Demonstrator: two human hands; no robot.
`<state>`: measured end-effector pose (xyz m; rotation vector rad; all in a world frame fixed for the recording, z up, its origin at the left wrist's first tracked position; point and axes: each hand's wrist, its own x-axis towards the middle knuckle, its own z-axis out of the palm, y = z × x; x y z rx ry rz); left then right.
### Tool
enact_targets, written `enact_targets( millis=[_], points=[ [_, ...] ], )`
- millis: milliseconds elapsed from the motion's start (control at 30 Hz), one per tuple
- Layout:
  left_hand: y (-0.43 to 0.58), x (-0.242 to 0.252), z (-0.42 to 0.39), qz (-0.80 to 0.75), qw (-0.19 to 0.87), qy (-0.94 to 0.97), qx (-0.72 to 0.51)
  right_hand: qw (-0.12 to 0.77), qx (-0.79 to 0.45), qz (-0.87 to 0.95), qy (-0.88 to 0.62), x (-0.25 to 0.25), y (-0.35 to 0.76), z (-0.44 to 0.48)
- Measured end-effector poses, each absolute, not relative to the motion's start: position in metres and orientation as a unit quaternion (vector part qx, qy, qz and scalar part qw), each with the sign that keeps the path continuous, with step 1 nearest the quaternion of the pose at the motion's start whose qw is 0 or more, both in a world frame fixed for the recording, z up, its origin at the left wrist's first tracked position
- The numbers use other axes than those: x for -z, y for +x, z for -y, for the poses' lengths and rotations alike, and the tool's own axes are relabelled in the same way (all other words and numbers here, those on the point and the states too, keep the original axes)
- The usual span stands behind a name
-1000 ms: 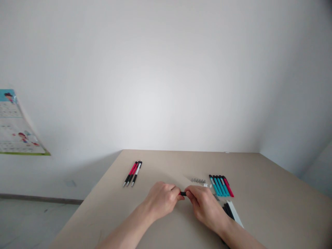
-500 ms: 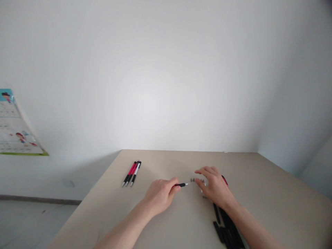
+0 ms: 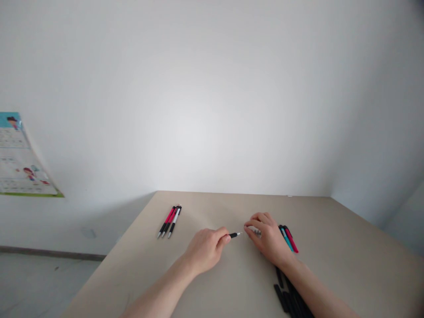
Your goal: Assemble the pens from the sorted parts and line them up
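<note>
My left hand is closed around a pen, its black grip end and bare thin refill point sticking out to the right. Just right of that point, my right hand has thumb and forefinger pinched together at the table; whatever lies between the fingertips is too small to make out. Several small grey cone-shaped pen tips show through the gap between thumb and fingers, partly covered by the hand.
Two red pens and a white pen lie at the table's left. Right of my right hand are a teal pen and a red pen. Several black pen parts lie beneath my right forearm. A poster hangs on the wall.
My right hand has closed from spread fingers to a pinch and moved slightly left. Teal and red pens behind it have come into view. The left hand stays almost still.
</note>
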<state>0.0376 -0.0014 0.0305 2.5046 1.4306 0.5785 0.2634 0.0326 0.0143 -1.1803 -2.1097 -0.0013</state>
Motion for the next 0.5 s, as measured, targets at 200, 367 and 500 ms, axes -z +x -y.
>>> enact_targets(
  millis=[200, 367, 500],
  points=[
    [0.037, -0.032, 0.002, -0.487, 0.101, 0.845, -0.199, 0.420, -0.176, 0.789, -0.412, -0.029, 0.254, -0.013],
    [0.039, -0.035, 0.003, -0.497, 0.115, 0.836, -0.202, 0.415, -0.218, 0.778, -0.417, -0.029, 0.251, -0.008],
    [0.039, -0.037, 0.003, -0.499, 0.127, 0.832, -0.207, 0.435, -0.195, 0.761, -0.439, -0.028, 0.254, -0.010]
  ],
)
